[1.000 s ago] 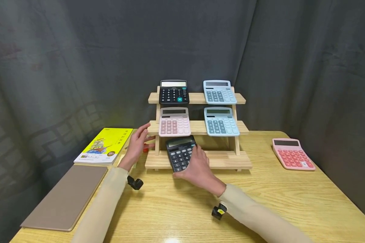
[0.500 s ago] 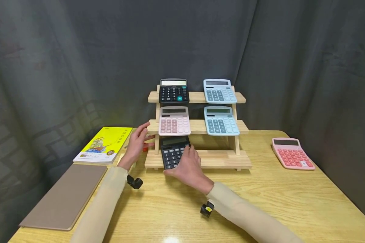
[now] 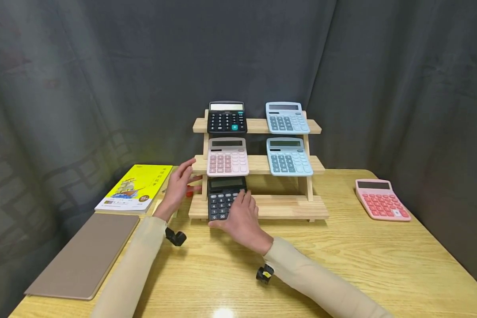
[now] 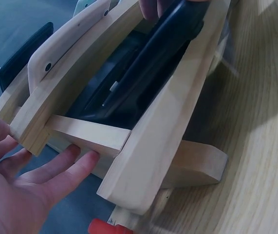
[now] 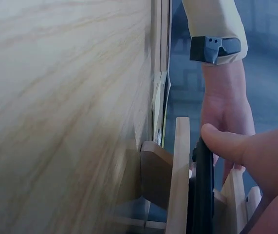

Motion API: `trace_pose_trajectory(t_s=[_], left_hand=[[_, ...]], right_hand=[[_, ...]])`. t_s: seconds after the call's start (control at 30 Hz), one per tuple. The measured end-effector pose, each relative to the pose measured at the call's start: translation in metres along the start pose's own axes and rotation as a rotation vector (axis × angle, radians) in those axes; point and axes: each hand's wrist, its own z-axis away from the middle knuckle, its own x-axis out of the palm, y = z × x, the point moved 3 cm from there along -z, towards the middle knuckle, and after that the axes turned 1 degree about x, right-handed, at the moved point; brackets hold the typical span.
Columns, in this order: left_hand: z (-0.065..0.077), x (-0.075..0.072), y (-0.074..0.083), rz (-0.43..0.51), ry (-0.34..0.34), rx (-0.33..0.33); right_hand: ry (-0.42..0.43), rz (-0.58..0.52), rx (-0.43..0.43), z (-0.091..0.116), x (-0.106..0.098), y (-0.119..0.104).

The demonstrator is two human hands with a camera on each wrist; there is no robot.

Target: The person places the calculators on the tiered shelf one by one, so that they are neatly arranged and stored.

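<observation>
A black calculator (image 3: 217, 204) leans on the lowest step of a three-tier wooden stand (image 3: 286, 207), at its left end. My right hand (image 3: 244, 221) grips it, thumb at the bottom edge and fingers over its right side, covering some keys. In the right wrist view the thumb (image 5: 221, 144) lies along the calculator's edge. My left hand (image 3: 176, 190) is at the stand's left side, fingers extended. The left wrist view shows its fingertips right at the side brace (image 4: 87, 134) and the middle board's end. Above the black calculator sits a pale pink calculator (image 3: 228, 157).
The stand also bears a black calculator (image 3: 227, 117) and two light blue calculators (image 3: 288, 118) higher up. A pink calculator (image 3: 383, 199) lies on the table at right. A yellow book (image 3: 135, 187) and a brown notebook (image 3: 83, 256) lie at left; a red object (image 3: 190, 191) is behind my left hand.
My right hand has slid the black calculator left along the lowest step and straightened it from a tilt, so it now lines up under the pale pink one. My left hand stays in place.
</observation>
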Motion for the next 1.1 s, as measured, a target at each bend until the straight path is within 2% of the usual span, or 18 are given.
trace_pose_trajectory(t_s=[0.03, 0.3, 0.6, 0.8, 0.97, 1.1], left_hand=[[-0.002, -0.001, -0.004, 0.005, 0.002, 0.002], [-0.002, -0.003, -0.004, 0.004, 0.016, 0.001], [-0.004, -0.001, -0.003, 0.019, 0.016, -0.009], [-0.005, 0.000, -0.002, -0.023, 0.024, -0.007], [-0.004, 0.000, -0.003, 0.015, 0.022, -0.012], [-0.003, 0.000, -0.003, 0.004, 0.032, -0.010]], right_hand=[[-0.002, -0.001, 0.000, 0.001, 0.000, -0.001], [-0.014, -0.004, -0.004, 0.004, 0.001, -0.004], [-0.036, -0.016, -0.033, 0.011, -0.006, 0.003], [-0.022, -0.013, -0.097, 0.026, -0.023, 0.013], [0.045, 0.022, -0.188, 0.041, -0.043, 0.026], [0.091, 0.031, -0.239, 0.053, -0.061, 0.041]])
